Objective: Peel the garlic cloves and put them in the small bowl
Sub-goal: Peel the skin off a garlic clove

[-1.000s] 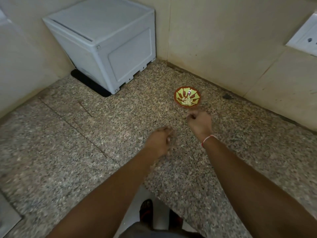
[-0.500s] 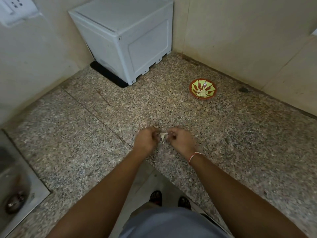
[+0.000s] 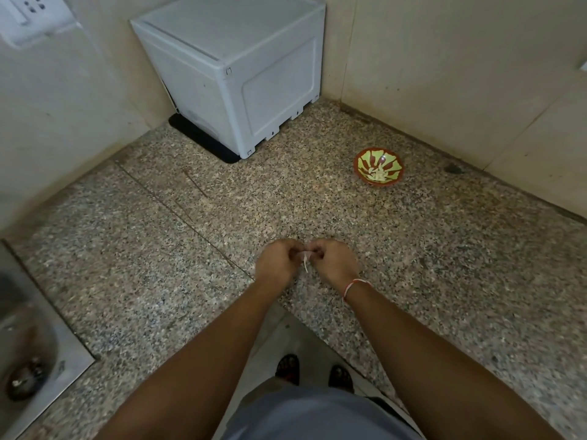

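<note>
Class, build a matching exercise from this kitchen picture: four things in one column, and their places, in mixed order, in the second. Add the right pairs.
Things
1. small bowl
2. garlic clove
3. white box
4. sink

Places
A. in the back corner, against the walls
B. at the counter's left edge
C. pinched between the left hand and the right hand
D. on the counter near the right wall

Pairs: 1-D, 2-C, 3-A, 4-B

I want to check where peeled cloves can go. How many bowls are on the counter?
1. The small bowl stands on the granite counter near the right wall, beyond the hands, right of the white box. No other bowl shows.
</note>
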